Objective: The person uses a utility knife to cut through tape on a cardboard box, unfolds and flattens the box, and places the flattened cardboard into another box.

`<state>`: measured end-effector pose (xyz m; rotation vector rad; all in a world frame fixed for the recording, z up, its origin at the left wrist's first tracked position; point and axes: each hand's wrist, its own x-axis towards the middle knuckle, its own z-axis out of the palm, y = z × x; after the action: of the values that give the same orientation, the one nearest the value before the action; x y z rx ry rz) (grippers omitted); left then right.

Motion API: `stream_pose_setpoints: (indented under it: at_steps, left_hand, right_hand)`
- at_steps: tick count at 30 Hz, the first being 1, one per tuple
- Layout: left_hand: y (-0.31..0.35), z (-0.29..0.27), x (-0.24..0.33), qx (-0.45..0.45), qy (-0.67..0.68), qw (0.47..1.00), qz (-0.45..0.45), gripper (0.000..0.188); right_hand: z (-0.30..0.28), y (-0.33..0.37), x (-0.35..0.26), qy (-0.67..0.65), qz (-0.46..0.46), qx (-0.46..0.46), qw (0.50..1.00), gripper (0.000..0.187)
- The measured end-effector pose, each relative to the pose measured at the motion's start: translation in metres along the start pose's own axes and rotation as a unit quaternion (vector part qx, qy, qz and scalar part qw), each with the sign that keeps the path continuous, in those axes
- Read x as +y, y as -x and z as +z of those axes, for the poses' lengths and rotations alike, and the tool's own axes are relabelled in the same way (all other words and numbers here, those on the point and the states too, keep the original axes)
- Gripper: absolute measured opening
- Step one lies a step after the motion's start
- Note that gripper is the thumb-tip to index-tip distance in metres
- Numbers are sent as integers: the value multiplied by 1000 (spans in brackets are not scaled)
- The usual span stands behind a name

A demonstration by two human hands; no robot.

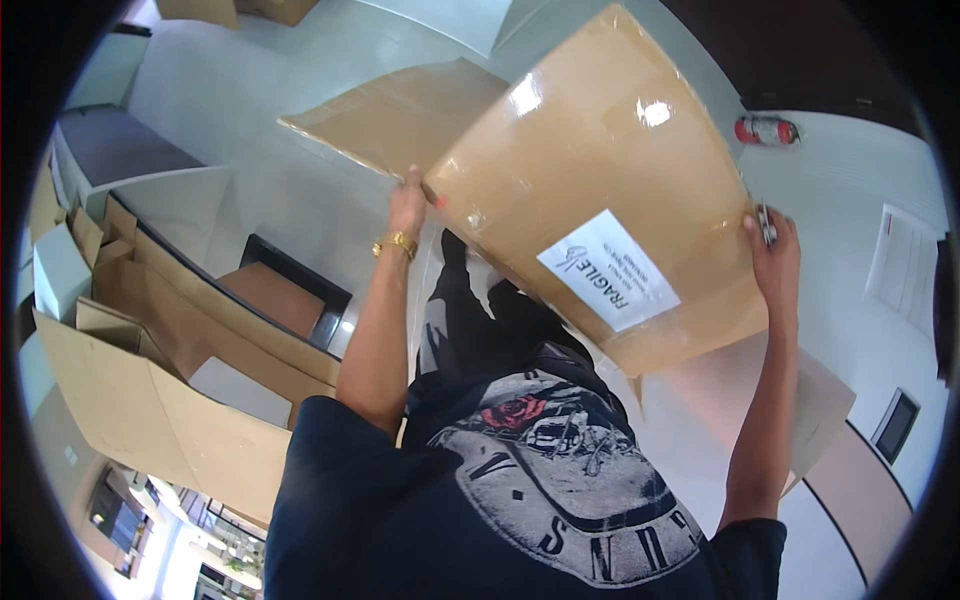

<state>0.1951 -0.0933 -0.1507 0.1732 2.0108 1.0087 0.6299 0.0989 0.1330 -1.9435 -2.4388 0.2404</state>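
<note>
I hold a large brown cardboard box up in front of my chest, tilted, its face wrapped in shiny clear film with a white label stuck on it. My left hand, with a gold bracelet at the wrist, grips the box's left corner. My right hand grips the right edge and also has a small metal object pinched against the box. An opened flap of the box sticks out to the left behind it.
Several open cardboard boxes stand at my left, one holding white sheets. A dark-framed tray with a brown panel lies on the pale floor. A red fire extinguisher lies at the upper right. White panels sit at the right edge.
</note>
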Motion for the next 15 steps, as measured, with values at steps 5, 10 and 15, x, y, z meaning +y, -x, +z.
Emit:
stream_pose_setpoints:
  at_steps: [5, 10, 15]
  left_hand:
    - [8, -15, 6, -121, -33, 992, 29, 87]
    - [31, -13, -6, -116, -47, 979, 161, 78]
    - [32, -16, -25, -91, -34, 988, 122, 72]
  right_hand:
    - [40, -14, 20, -10, -66, 106, 992, 54]
    - [35, -30, -7, -139, -14, 43, 989, 52]
    - [29, -39, -25, -104, -123, 51, 986, 43]
